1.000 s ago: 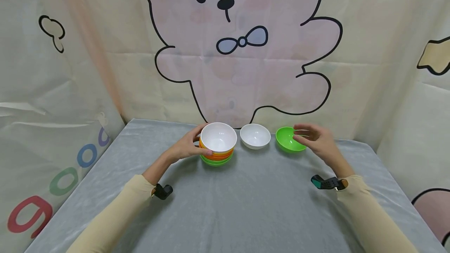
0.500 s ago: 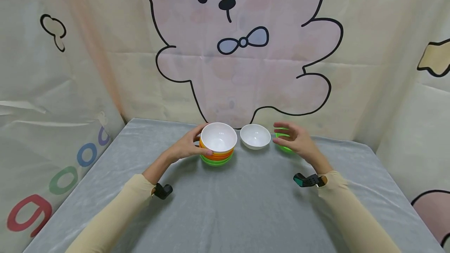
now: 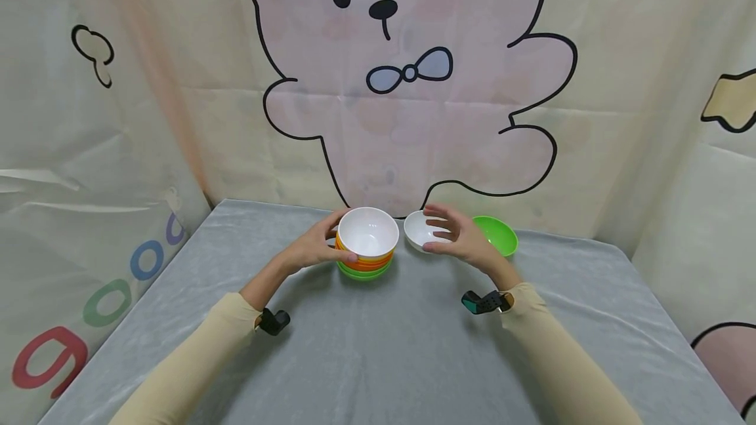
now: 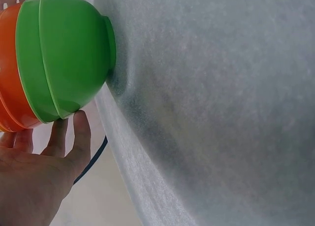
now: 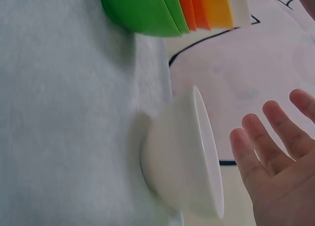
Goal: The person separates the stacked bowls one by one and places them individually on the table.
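A stack of nested bowls (image 3: pixel 369 233) stands on the cloth, with white on top, then yellow and orange, and green at the bottom. My left hand (image 3: pixel 315 244) holds the stack from its left side, thumb at the front and fingers behind. In the left wrist view, the fingers touch the green and orange bowls (image 4: pixel 74 58). Just right of the stack sits a single white bowl (image 3: pixel 415 232). My right hand (image 3: pixel 463 239) hovers over its right part with fingers spread. A gap separates that hand from the white bowl (image 5: pixel 178 162) in the right wrist view.
A single green bowl (image 3: pixel 499 235) rests to the right, partly behind my right hand. Grey cloth (image 3: pixel 378 346) covers the table. A printed curtain (image 3: pixel 407 143) hangs behind the table's far edge, close behind the bowls.
My right hand has moved left, from beside the green bowl to over the white bowl, so the green bowl shows more again. The left hand and stack have stayed in place.
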Available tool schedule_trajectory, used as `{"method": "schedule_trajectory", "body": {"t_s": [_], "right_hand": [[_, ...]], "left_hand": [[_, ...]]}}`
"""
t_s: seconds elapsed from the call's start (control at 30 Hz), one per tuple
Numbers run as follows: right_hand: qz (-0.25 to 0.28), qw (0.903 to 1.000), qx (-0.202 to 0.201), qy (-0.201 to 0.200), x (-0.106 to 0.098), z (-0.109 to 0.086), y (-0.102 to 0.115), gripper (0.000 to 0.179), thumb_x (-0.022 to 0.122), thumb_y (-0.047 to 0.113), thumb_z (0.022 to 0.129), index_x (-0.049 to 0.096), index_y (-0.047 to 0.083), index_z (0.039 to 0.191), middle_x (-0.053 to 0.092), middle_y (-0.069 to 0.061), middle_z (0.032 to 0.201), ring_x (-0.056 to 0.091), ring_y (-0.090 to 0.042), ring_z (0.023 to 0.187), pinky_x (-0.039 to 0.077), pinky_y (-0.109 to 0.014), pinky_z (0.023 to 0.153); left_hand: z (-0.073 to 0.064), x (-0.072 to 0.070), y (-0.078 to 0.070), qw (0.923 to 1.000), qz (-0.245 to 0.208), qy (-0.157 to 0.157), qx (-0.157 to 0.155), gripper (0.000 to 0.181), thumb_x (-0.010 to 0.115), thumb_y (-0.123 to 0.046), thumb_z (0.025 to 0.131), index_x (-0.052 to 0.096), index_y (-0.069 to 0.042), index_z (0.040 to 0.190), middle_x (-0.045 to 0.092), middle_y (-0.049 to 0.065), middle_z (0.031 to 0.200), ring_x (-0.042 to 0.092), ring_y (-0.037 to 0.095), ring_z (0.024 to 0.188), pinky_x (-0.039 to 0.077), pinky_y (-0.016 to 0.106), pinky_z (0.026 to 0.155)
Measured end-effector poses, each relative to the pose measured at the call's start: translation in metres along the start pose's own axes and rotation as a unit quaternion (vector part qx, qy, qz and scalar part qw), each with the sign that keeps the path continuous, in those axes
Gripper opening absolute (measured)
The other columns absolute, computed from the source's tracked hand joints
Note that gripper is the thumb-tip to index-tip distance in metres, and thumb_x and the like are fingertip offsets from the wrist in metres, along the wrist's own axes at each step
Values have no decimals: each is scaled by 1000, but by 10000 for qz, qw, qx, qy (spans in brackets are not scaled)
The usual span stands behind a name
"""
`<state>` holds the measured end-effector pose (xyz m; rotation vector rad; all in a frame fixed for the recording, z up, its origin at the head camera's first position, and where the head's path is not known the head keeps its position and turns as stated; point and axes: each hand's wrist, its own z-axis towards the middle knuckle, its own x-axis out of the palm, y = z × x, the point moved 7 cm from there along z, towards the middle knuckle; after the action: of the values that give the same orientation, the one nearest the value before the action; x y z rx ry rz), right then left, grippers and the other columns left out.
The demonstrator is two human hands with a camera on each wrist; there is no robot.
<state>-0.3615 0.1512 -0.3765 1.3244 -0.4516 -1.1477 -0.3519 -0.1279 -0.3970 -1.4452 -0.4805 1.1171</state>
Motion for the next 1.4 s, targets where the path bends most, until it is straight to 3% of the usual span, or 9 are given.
{"method": "schedule_trajectory", "body": {"t_s": [0.13,0.33,0.57,0.7,0.83,1.0,1.23,1.4], "right_hand": [[94,9998,-41,170,13,7,-2,84,84,1,83,40,6,153,40,-27,151,40,-46,138,37,-55,109],[-79,9988,-30,473,36,16,-3,90,87,15,83,35,10,157,41,-16,153,38,-42,140,37,-55,109],[63,9977,-63,671,60,29,-3,98,88,8,80,30,10,159,38,-15,156,37,-35,141,37,-54,109],[46,9971,-73,750,70,35,-3,104,91,12,78,26,8,160,35,-13,158,37,-33,142,38,-51,109],[-48,9970,-90,773,75,39,-3,108,93,22,76,26,8,160,37,-7,156,40,-27,140,40,-47,109],[18,9971,-77,763,78,43,-4,111,94,27,75,25,9,160,39,-10,154,43,-27,137,40,-46,109],[-25,9972,74,740,82,47,-7,109,94,29,74,28,12,160,47,-7,147,50,-24,128,46,-43,103],[51,9977,89,663,83,48,-8,104,92,22,77,29,8,160,49,-4,145,52,-24,126,48,-43,101]], "left_hand": [[0,0,1,10000,-12,3,16,90,86,-15,83,35,-16,157,43,7,149,43,36,135,41,58,103],[-1,0,0,10000,41,1,31,91,87,-18,83,35,-16,157,44,6,149,44,36,135,38,59,105],[-1,1,1,10000,91,10,-26,92,87,-22,83,33,-15,157,44,6,149,44,37,134,38,60,106],[-1,0,1,9999,153,14,-7,91,87,-22,83,34,-16,157,44,6,149,44,36,134,38,60,106],[-1,0,1,9999,149,51,64,90,87,-22,84,35,-16,157,44,6,149,45,36,134,38,60,105],[0,0,0,9998,174,52,43,89,87,-20,83,36,-17,156,46,5,148,45,35,134,39,59,105],[0,1,-2,9997,217,68,-2,88,85,-20,85,35,-16,158,44,6,150,44,37,135,37,60,106],[-1,1,-2,9997,205,77,-52,89,85,-21,85,34,-16,158,43,6,150,43,37,135,37,59,107]]}}
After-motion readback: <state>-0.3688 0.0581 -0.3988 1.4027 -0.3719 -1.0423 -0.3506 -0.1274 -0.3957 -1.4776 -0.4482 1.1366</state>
